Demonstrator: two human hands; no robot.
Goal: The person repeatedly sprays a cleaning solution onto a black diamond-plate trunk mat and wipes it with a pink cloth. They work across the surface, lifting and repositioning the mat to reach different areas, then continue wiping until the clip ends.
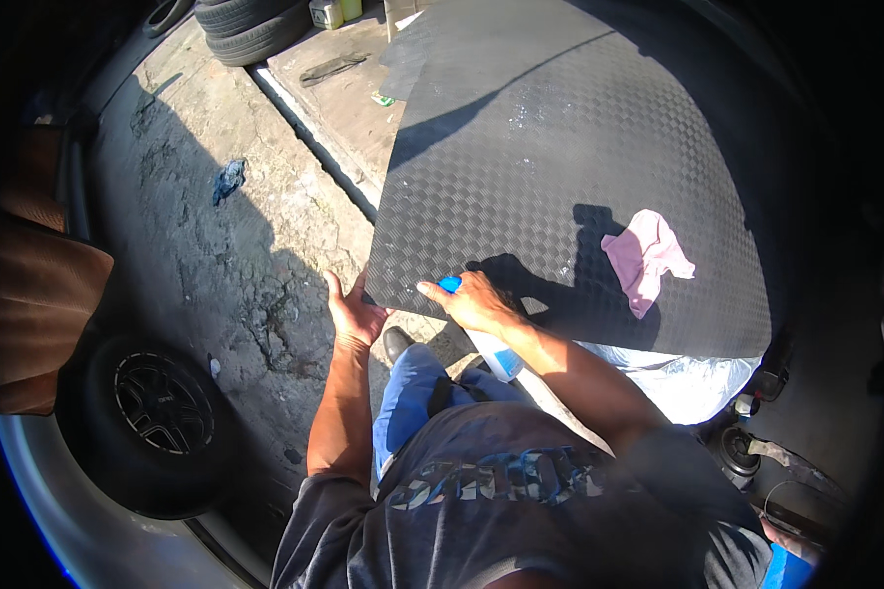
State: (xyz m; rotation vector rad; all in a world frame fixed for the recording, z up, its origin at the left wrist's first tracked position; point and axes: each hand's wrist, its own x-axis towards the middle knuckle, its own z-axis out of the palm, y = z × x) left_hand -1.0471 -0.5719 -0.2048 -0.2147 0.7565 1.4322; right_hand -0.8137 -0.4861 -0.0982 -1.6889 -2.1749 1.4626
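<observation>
Head camera: the left hand [357, 319] had its fingers spread and its thumb poking away, right at the near left corner of a big black rubber mat [481, 211] with a bumpy check pattern. I could not tell if it gripped that corner or only touched it. Just to its right, the right hand [476, 302] was curled around a pale plastic bottle [501, 358] with a blue top, thumb sticking out to the left. Past the right hand and off to its right, a crumpled pink cloth [646, 260] lay on the mat. Beyond the left hand and to its left, a scrunched blue rag [229, 183] was on the ground.

The step in hand looked like steadying the mat's corner with the bottle ready. Next, a steady corner and a firm hold seemed needed. Big letters crossed the dark grey shirt [530, 525], but folds bent them. No writing on the bottle could be read.
</observation>
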